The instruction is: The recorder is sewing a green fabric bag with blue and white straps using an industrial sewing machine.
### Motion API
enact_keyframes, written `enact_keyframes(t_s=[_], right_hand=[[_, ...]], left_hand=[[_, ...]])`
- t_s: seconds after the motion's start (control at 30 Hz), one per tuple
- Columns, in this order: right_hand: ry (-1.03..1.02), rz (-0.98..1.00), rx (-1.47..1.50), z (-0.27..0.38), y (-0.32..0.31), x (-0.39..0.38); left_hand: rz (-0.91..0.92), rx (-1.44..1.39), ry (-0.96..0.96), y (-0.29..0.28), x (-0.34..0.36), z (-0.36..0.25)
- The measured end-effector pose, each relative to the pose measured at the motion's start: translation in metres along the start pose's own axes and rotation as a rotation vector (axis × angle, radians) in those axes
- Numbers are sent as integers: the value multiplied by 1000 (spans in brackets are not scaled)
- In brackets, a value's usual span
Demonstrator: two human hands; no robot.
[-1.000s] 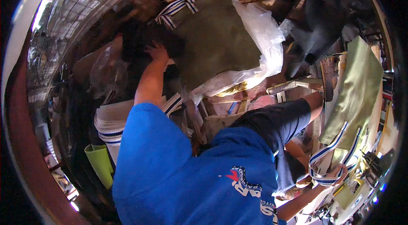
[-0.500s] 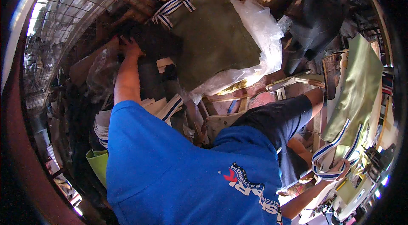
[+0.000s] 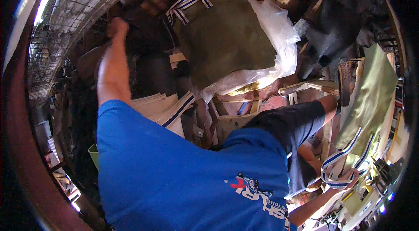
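My left hand (image 3: 118,28) is raised at the upper left beside dark material (image 3: 148,30). Its fingers look curled in; what they hold is lost in the shadow. At the lower right, my right hand (image 3: 348,177) is closed on a white-and-blue striped strap (image 3: 334,184). That strap belongs to a shiny olive-green cloth piece (image 3: 371,95) hanging above the hand. Ahead of me lies a darker olive cloth piece (image 3: 227,39), with another striped strap (image 3: 188,5) at its upper left corner.
Clear plastic sheeting (image 3: 279,52) lies under the dark olive cloth. Pale cloth with a striped edge (image 3: 170,113) is beside my left arm. Wire mesh (image 3: 65,26) curves along the left, and a wooden frame (image 3: 310,86) stands right of centre. Black sheeting (image 3: 334,26) hangs far right.
My left hand has shifted left and farther up, its fingers going from spread to curled. The dark material by it has moved. My right hand stays on the strap.
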State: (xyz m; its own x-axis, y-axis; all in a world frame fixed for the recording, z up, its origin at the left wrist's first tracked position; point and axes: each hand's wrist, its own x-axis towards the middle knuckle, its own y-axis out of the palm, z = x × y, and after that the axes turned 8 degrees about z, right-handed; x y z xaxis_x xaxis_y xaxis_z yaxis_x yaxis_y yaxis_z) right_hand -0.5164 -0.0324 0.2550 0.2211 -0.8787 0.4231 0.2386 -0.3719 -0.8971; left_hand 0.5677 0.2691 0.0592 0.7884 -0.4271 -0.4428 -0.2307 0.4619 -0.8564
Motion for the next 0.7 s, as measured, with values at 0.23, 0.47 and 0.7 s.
enact_keyframes(t_s=[0.23, 0.47, 0.7], right_hand=[[138, -37, 52, -29, 33, -7], [-61, -6, -59, -28, 18, -7], [-374, -30, -184, 0, 10, 17]], left_hand=[[-215, -89, -251, -76, -41, 234], [-116, 91, 115, 24, -103, 62], [81, 342, 8, -90, -143, -36]])
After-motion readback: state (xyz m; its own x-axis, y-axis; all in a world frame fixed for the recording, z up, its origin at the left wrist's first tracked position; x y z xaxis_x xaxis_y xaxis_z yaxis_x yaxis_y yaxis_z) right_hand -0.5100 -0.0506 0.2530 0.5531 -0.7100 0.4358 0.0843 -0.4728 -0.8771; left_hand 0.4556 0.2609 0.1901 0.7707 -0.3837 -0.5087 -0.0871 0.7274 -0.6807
